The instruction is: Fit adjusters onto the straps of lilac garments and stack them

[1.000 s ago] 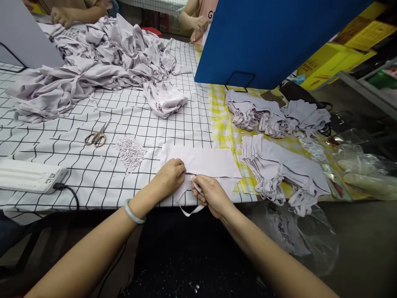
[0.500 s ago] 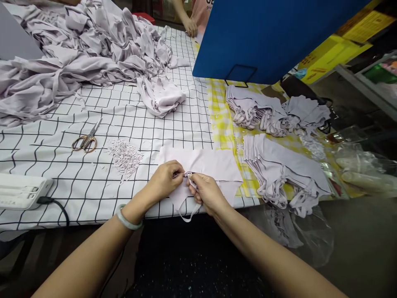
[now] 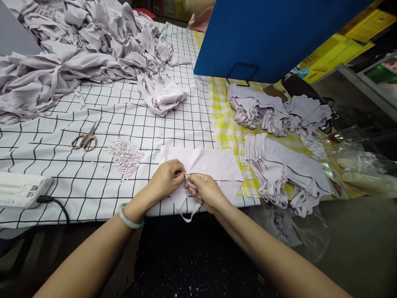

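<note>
A pale lilac garment lies flat at the near edge of the black-grid tablecloth. My left hand is closed in a pinch on the garment's strap, a pale bangle on its wrist. My right hand is closed too, pinching the same strap right beside the left fingertips. The strap's loop hangs over the table edge below both hands.
Gold-handled scissors and a small heap of fabric snippets lie to the left. A white power strip sits far left. A big pile of lilac cloth fills the back; folded stacks lie right, under a blue board.
Both hands have stayed on the strap, with the fingertips drawn closer together. The view tipped down slightly, and the other person's hand at the far edge went out of view.
</note>
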`<state>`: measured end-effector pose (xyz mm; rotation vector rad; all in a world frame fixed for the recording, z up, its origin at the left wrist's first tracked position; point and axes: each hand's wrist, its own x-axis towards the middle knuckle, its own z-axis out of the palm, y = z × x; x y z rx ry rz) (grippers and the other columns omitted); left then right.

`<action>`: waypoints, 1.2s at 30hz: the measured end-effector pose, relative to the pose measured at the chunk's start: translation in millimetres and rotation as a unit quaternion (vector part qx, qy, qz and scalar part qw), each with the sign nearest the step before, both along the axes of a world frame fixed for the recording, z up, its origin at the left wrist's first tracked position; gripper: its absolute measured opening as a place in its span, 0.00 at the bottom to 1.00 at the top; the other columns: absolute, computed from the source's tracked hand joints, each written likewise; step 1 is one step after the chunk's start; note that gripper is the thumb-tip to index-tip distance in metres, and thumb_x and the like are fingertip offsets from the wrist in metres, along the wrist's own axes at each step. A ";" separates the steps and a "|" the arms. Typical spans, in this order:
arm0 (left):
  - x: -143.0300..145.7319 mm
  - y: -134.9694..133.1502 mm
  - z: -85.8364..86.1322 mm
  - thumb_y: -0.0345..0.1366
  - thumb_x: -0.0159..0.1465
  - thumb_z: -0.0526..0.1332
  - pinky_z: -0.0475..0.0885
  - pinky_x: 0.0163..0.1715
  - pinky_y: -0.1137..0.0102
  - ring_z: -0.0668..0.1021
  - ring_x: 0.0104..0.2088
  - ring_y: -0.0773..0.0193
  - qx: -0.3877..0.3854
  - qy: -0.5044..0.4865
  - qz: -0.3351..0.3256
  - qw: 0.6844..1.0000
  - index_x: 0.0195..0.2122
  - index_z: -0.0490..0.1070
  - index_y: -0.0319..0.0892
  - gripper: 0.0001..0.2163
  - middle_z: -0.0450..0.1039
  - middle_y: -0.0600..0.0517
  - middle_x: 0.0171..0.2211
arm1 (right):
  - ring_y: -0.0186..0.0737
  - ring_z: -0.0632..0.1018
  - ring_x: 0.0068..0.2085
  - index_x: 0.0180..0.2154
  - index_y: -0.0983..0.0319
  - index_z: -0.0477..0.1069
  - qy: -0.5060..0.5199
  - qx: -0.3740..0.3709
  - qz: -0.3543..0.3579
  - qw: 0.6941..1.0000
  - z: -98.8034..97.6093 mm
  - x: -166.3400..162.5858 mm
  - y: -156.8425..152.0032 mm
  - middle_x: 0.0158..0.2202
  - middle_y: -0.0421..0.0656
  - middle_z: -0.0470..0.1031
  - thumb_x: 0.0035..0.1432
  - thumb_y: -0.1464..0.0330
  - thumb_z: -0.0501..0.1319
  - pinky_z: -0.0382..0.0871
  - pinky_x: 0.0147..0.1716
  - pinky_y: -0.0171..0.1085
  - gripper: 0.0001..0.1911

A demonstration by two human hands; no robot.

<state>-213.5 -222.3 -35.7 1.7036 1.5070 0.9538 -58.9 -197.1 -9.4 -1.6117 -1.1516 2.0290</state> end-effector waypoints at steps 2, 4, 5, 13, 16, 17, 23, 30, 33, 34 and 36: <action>1.0 -0.7 -0.1 0.27 0.61 0.56 0.71 0.34 0.68 0.76 0.33 0.63 0.000 0.002 0.003 1.000 0.29 0.73 0.41 0.07 0.76 0.50 0.32 | 0.23 0.51 0.12 0.21 0.62 0.66 0.007 -0.021 0.004 1.000 1.3 -2.1 1.3 0.12 0.32 0.58 0.52 0.64 0.58 0.43 0.11 0.28 0.11; 1.2 -1.1 0.5 0.27 0.61 0.57 0.71 0.33 0.68 0.77 0.32 0.63 0.000 0.003 0.009 1.000 0.28 0.73 0.41 0.07 0.76 0.49 0.32 | 0.23 0.50 0.12 0.21 0.62 0.66 0.012 -0.043 0.001 0.999 2.8 -3.2 4.4 0.12 0.31 0.58 0.53 0.66 0.58 0.42 0.11 0.28 0.11; 0.5 -1.1 1.4 0.27 0.61 0.57 0.71 0.33 0.68 0.77 0.32 0.63 -0.001 0.003 0.010 1.000 0.28 0.73 0.41 0.07 0.76 0.49 0.32 | 0.23 0.50 0.12 0.21 0.63 0.66 0.016 -0.054 0.000 0.998 3.5 -3.1 6.4 0.12 0.31 0.58 0.54 0.66 0.58 0.42 0.12 0.28 0.11; -13.4 7.5 13.5 0.24 0.60 0.51 0.74 0.50 0.63 0.79 0.47 0.59 0.014 0.083 -0.072 0.994 0.41 0.78 0.41 0.17 0.79 0.47 0.46 | 0.33 0.75 0.23 0.37 0.64 0.74 0.072 -0.091 0.038 0.993 16.2 25.8 -18.9 0.25 0.43 0.78 0.60 0.56 0.62 0.70 0.27 0.34 0.16; -8.6 8.7 4.0 0.31 0.67 0.52 0.60 0.64 0.48 0.68 0.63 0.48 0.046 0.201 -0.092 0.974 0.54 0.74 0.40 0.17 0.70 0.44 0.60 | 0.39 0.80 0.36 0.38 0.63 0.76 0.083 -0.048 0.033 0.995 23.4 46.4 -55.1 0.31 0.45 0.81 0.58 0.55 0.65 0.71 0.44 0.40 0.17; -6.3 8.1 -0.4 0.34 0.69 0.52 0.54 0.66 0.45 0.62 0.67 0.46 0.044 0.234 -0.098 0.966 0.59 0.70 0.40 0.19 0.65 0.44 0.65 | 0.40 0.80 0.39 0.36 0.62 0.77 0.085 -0.031 0.030 0.995 25.3 52.8 -67.3 0.33 0.45 0.81 0.58 0.55 0.66 0.70 0.48 0.41 0.16; -1.3 5.2 -13.7 0.43 0.72 0.49 0.40 0.69 0.47 0.49 0.72 0.49 0.020 0.347 -0.100 0.932 0.69 0.55 0.45 0.25 0.46 0.47 0.73 | 0.45 0.77 0.51 0.41 0.60 0.79 0.097 -0.014 0.075 0.992 28.6 76.6 -110.9 0.43 0.46 0.82 0.60 0.56 0.66 0.60 0.61 0.48 0.16; 1.1 5.5 -8.9 0.43 0.72 0.49 0.42 0.69 0.46 0.49 0.72 0.48 0.006 0.356 -0.098 0.929 0.69 0.55 0.44 0.25 0.46 0.46 0.73 | 0.42 0.80 0.47 0.46 0.59 0.76 0.189 -0.131 -0.010 0.973 10.7 75.4 -120.8 0.51 0.48 0.78 0.52 0.61 0.72 0.69 0.54 0.43 0.20; -4.1 4.9 -0.9 0.42 0.71 0.51 0.46 0.68 0.45 0.53 0.71 0.47 -0.002 0.346 -0.103 0.933 0.67 0.58 0.44 0.25 0.50 0.46 0.72 | 0.41 0.80 0.43 0.47 0.58 0.74 0.145 -0.099 -0.090 0.980 -3.6 84.8 -115.3 0.50 0.47 0.77 0.50 0.61 0.71 0.73 0.45 0.41 0.21; -8.9 6.3 4.2 0.41 0.70 0.52 0.48 0.67 0.45 0.55 0.70 0.47 0.000 0.345 -0.092 0.934 0.66 0.61 0.43 0.24 0.54 0.46 0.70 | 0.41 0.79 0.41 0.46 0.58 0.74 0.103 -0.033 -0.089 0.990 -6.6 91.2 -107.6 0.47 0.47 0.77 0.51 0.60 0.70 0.73 0.42 0.41 0.20; -22.5 13.2 18.2 0.39 0.69 0.52 0.53 0.66 0.46 0.61 0.67 0.47 0.007 0.355 -0.027 0.934 0.63 0.66 0.42 0.22 0.62 0.45 0.66 | 0.41 0.77 0.37 0.45 0.59 0.75 -0.004 0.158 -0.055 0.986 -8.3 107.4 -79.8 0.41 0.46 0.77 0.54 0.57 0.67 0.72 0.39 0.41 0.19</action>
